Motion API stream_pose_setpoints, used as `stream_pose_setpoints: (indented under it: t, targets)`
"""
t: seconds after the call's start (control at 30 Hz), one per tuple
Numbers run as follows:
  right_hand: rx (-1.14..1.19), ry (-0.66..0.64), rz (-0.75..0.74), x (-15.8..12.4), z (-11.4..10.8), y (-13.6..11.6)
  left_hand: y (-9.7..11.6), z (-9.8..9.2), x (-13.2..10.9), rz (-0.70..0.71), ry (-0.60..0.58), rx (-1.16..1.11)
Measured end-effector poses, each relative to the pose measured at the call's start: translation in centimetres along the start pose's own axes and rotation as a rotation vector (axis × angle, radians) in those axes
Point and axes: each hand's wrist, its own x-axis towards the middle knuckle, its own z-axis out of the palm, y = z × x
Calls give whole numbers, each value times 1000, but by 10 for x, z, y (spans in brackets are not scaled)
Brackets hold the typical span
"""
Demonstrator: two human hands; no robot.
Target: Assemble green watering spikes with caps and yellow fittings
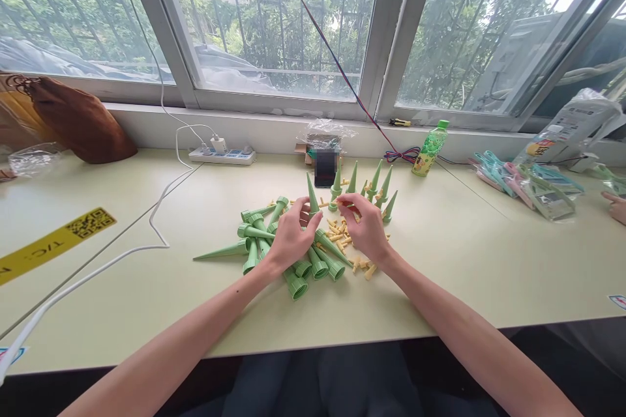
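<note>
My left hand [289,236] is closed around a green plastic cone spike [312,197], held point up over a pile of the same green cones [259,242] lying on the pale table [440,254]. My right hand [366,225] pinches a small yellow peg [337,204] beside the held cone, above a scatter of yellow pegs [342,238]. Behind the hands, several green cones [379,186] stand upright.
A white power strip [222,155] with white cables [156,208] lies at the back left, a green bottle [430,147] by the window sill, and a brown bag [78,120] far left. Packaged items [528,186] and another person's fingers [615,205] are at the right.
</note>
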Motion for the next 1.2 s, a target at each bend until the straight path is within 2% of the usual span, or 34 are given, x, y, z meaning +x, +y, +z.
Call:
stream_pose_setpoints:
  t: [0.4, 0.63, 1.2]
  targets:
    - [52, -14, 39, 0, 1, -3, 6, -1, -1, 11, -24, 13]
    - [35, -28, 3, 1, 0, -4, 8, -1, -2, 25, -28, -15]
    - [50, -43, 6, 0, 2, -2, 2, 0, -2, 58, -40, 18]
